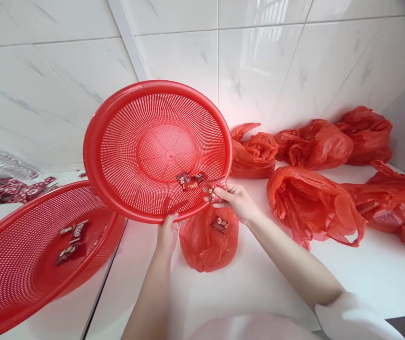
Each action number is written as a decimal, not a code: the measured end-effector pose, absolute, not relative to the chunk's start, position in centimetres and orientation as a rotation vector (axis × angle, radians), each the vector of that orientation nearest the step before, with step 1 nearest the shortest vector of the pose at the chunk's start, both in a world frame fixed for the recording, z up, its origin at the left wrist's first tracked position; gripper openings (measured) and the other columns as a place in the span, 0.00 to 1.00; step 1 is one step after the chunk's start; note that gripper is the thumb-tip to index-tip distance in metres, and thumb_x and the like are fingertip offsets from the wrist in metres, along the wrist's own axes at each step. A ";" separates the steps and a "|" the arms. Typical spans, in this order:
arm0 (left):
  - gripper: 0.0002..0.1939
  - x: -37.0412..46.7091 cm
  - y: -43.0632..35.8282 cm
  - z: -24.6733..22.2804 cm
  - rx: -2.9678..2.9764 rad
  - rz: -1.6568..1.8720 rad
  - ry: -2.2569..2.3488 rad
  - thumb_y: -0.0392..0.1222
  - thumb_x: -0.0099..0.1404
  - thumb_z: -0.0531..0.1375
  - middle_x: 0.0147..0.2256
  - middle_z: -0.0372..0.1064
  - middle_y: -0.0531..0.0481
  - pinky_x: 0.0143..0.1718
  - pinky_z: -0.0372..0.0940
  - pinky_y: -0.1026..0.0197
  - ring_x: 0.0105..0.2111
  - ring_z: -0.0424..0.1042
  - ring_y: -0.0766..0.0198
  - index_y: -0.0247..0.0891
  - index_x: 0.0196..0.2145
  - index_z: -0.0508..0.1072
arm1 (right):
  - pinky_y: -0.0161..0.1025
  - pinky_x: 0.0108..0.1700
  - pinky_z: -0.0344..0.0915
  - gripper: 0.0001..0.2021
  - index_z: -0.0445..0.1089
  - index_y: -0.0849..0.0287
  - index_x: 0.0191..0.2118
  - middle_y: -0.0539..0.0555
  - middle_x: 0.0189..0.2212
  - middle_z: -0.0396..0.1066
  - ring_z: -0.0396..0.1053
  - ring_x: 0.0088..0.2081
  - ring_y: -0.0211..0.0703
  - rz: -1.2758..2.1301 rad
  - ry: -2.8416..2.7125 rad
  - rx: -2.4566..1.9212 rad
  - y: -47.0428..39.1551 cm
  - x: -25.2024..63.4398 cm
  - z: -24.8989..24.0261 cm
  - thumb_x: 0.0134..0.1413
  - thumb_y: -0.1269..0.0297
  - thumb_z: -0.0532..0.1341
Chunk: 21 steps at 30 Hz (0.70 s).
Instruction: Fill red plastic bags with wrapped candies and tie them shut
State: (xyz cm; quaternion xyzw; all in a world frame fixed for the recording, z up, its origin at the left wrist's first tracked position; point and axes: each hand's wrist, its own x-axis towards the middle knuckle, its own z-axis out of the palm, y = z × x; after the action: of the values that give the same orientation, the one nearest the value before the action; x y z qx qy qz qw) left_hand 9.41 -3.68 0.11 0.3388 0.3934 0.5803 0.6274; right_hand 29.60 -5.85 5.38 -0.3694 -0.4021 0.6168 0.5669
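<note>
A round red perforated basket [167, 101] is tilted up over the table, its inside facing me. My left hand [168, 233] grips its bottom rim, fingers hidden behind it. My right hand [233, 200] is closed on small red packets [213, 190] at the basket's lower right edge. Beside them, a few small wrapped sweets [191, 182] lie inside the basket. Under the rim, a red plastic bag [207, 243] rests on the white table [202, 295], with a dark red packet [219, 225] at its top.
A second red basket [7, 236] with several wrapped snacks [73, 243] stands at the left. Behind it lie patterned red packets [20, 189] and clear plastic [5, 163]. Several red bags stand at the right, one with its mouth open [312, 203]. A tiled wall [259, 71] rises behind.
</note>
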 end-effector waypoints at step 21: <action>0.15 9.7 -3.7 -0.5 0.727 1.276 0.903 0.37 0.52 0.62 0.41 0.77 0.43 0.49 0.67 0.46 0.42 0.75 0.49 0.36 0.39 0.75 | 0.30 0.13 0.40 0.36 0.46 0.57 0.10 0.45 0.05 0.42 0.41 0.10 0.30 1.848 -0.753 -0.259 -5.8 30.5 5.8 0.60 0.36 0.39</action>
State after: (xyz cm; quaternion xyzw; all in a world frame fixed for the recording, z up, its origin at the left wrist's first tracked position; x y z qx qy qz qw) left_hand 9.69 -3.70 -0.53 0.3202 0.3976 0.5619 0.6509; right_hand 30.50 -5.83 5.83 -0.1089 -0.3161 0.7757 0.5353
